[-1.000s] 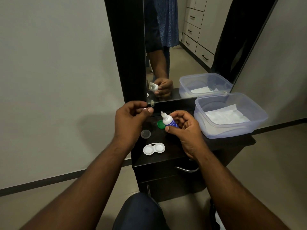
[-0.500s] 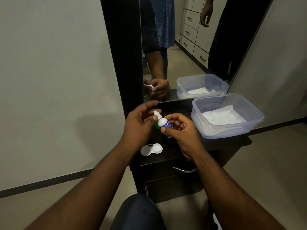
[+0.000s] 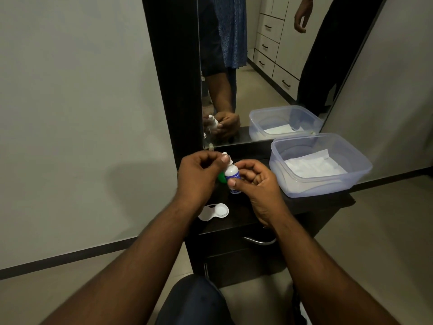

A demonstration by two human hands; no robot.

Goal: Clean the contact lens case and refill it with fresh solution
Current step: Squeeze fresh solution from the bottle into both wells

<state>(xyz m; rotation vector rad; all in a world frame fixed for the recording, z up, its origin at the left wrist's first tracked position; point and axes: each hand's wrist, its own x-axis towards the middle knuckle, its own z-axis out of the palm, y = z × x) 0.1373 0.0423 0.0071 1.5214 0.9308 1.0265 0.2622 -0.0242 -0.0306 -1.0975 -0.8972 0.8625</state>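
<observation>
Below hands (image 3: 230,178), open lens case (image 3: 213,212), on cabinet (image 3: 304,202)

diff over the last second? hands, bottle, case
The left hand moved right from near the mirror frame to the solution bottle and now pinches its nozzle tip, covering the clear cap seen earlier. The right hand kept holding the bottle. The lens case, green cap and plastic tub stayed put.

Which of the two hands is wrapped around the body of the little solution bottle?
The right hand grips the solution bottle by its body. The left hand only pinches at the bottle's tip.
</observation>
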